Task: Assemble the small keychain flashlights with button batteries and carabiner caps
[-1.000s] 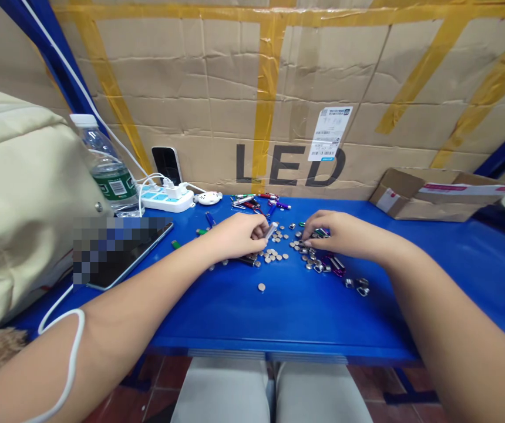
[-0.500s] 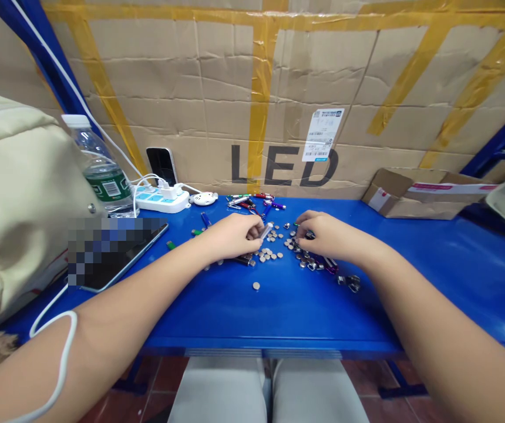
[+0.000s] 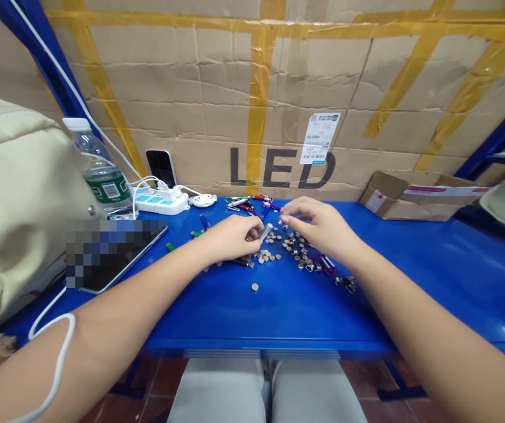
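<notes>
My left hand (image 3: 230, 238) pinches a small silver cylinder (image 3: 266, 231), probably a mini flashlight body, between thumb and fingers. My right hand (image 3: 316, 223) hovers over the blue table's far side, with its thumb and fingertips closed to a pinch; nothing shows between them. Below both hands lies a scatter of silver button cells (image 3: 270, 249), with one lone cell (image 3: 255, 287) nearer me. Purple and silver flashlight parts (image 3: 325, 264) lie right of the cells. A heap of coloured slim flashlights (image 3: 248, 201) sits at the far edge beyond my hands.
A power strip (image 3: 160, 202) with plugged-in chargers, a water bottle (image 3: 100, 170) and a blurred tablet (image 3: 120, 258) stand at left, beside a cream bag (image 3: 19, 200). A flattened cardboard box (image 3: 411, 197) lies at far right. A taped cardboard wall (image 3: 252, 106) rises behind the table.
My right hand has lifted off the button cells and moved left and farther away, its fingers closing to a pinch. My left hand has stayed in place with the cylinder.
</notes>
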### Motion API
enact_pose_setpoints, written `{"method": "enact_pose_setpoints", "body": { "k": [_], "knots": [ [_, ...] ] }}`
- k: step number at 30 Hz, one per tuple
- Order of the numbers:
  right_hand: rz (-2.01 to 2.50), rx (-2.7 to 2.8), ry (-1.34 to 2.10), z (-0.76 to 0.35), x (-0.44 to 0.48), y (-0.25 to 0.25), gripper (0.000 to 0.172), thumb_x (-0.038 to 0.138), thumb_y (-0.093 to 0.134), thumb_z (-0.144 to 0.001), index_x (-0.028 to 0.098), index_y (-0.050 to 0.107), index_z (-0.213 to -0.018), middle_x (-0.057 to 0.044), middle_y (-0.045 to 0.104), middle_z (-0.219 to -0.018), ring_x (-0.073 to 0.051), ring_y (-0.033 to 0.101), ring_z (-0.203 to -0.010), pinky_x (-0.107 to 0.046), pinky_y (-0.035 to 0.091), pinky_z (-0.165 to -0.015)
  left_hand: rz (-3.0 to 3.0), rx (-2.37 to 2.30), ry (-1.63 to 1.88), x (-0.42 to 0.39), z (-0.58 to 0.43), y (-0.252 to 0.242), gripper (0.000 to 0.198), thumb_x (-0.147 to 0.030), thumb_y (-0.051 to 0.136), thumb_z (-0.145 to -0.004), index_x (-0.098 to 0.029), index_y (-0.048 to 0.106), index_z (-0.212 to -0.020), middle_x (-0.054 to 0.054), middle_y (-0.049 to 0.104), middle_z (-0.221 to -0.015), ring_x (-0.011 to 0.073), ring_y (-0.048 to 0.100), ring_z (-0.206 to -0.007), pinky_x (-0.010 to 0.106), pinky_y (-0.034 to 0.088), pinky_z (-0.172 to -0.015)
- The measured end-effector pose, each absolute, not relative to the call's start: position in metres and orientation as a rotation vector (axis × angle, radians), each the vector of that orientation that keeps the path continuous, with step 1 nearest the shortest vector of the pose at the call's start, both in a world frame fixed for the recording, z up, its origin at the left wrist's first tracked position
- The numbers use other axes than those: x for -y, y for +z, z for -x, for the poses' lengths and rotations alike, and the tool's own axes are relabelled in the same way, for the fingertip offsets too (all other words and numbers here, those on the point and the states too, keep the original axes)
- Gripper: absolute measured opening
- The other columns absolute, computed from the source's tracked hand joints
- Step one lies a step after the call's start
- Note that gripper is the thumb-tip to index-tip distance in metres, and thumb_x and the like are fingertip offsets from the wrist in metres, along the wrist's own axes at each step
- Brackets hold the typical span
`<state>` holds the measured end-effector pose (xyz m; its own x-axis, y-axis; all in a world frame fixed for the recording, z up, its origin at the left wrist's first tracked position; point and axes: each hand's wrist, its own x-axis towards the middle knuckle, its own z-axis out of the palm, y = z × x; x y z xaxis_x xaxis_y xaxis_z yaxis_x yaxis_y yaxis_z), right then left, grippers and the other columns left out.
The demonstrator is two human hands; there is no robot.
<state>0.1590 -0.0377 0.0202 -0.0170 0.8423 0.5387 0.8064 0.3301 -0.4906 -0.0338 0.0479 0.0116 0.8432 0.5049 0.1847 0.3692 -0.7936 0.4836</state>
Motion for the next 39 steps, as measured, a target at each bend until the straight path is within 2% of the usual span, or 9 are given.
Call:
{"method": "enact_pose_setpoints", "body": {
  "k": [2,6,12,16,21,27,31,35,39],
  "knots": [
    [1.445,1.736,0.132,-0.152,0.036,0.017,0.015,0.032,0.058,-0.083,0.020,0.067,-0.079,-0.005,0.067,-0.096,-0.019,0.061,-0.091,-0.031,0.048,-0.078,-2.572,-0.624,0.437,-0.047,0.034,0.012,0.018,-0.022,0.056,-0.076,-0.017,0.060,-0.093,0.003,0.069,-0.088,0.0161,0.064,-0.081,0.029,0.050,-0.077],
    [1.426,1.676,0.219,-0.144,0.034,0.010,0.016,0.033,0.057,-0.083,0.020,0.065,-0.080,-0.004,0.068,-0.092,-0.018,0.061,-0.088,-0.031,0.047,-0.079,-2.537,-0.602,0.452,-0.043,0.033,0.013,0.016,-0.022,0.057,-0.078,-0.017,0.059,-0.093,0.003,0.069,-0.087,0.0158,0.064,-0.080,0.028,0.049,-0.075],
    [1.455,1.500,0.269,-0.141,0.034,0.011,0.025,0.041,0.058,-0.082,0.017,0.064,-0.077,-0.006,0.068,-0.082,-0.017,0.060,-0.076,-0.030,0.045,-0.071,-2.486,-0.575,0.578,-0.038,0.028,0.013,0.018,-0.030,0.050,-0.087,-0.018,0.060,-0.095,0.001,0.066,-0.079,0.0130,0.059,-0.068,0.025,0.044,-0.062],
    [1.441,1.410,0.275,-0.138,0.034,0.010,0.029,0.044,0.059,-0.079,0.016,0.063,-0.074,-0.005,0.067,-0.076,-0.017,0.058,-0.072,-0.029,0.044,-0.066,-2.538,-0.627,0.715,-0.033,0.024,0.008,0.017,-0.027,0.050,-0.088,-0.017,0.061,-0.096,0.002,0.068,-0.085,0.0147,0.061,-0.073,0.026,0.045,-0.064],
    [1.461,1.333,0.281,-0.134,0.034,0.010,0.028,0.042,0.059,-0.078,0.016,0.061,-0.069,-0.004,0.065,-0.071,-0.015,0.055,-0.066,-0.028,0.041,-0.063,-2.945,-0.740,0.883,-0.031,0.023,0.004,0.018,-0.026,0.045,-0.092,-0.015,0.059,-0.096,0.006,0.065,-0.093,0.0193,0.061,-0.084,0.029,0.043,-0.069],
    [1.487,1.185,0.403,-0.132,0.029,0.001,0.032,0.046,0.060,-0.076,0.016,0.058,-0.065,-0.003,0.063,-0.066,-0.013,0.052,-0.060,-0.027,0.040,-0.060,-3.461,-0.751,1.007,-0.032,0.023,0.008,0.020,-0.013,0.038,-0.092,-0.013,0.056,-0.085,0.007,0.062,-0.077,0.0195,0.060,-0.073,0.031,0.035,-0.063],
    [1.430,1.080,0.549,-0.135,0.022,-0.007,0.031,0.045,0.059,-0.077,0.016,0.056,-0.067,-0.002,0.061,-0.063,-0.013,0.055,-0.060,-0.027,0.043,-0.061,-3.515,-0.802,0.986,-0.031,0.020,0.011,0.025,-0.008,0.035,-0.092,-0.013,0.058,-0.084,0.007,0.062,-0.076,0.0195,0.060,-0.073,0.032,0.035,-0.063],
    [1.433,1.279,0.570,-0.143,0.024,-0.001,0.022,0.038,0.054,-0.083,0.017,0.057,-0.080,-0.003,0.064,-0.071,-0.014,0.059,-0.062,-0.029,0.047,-0.064,-3.285,-0.821,0.829,-0.036,0.020,0.015,0.018,-0.023,0.044,-0.093,-0.014,0.060,-0.096,0.008,0.065,-0.091,0.0209,0.061,-0.084,0.030,0.041,-0.067],
    [1.395,1.768,0.149,-0.154,0.029,0.010,0.019,0.029,0.052,-0.087,0.018,0.061,-0.099,-0.007,0.068,-0.093,-0.018,0.062,-0.078,-0.033,0.048,-0.074,-3.039,-0.668,0.647,-0.048,0.028,0.019,0.022,-0.028,0.046,-0.093,-0.017,0.060,-0.105,0.007,0.066,-0.103,0.0199,0.061,-0.094,0.030,0.045,-0.076]
  ]
}}
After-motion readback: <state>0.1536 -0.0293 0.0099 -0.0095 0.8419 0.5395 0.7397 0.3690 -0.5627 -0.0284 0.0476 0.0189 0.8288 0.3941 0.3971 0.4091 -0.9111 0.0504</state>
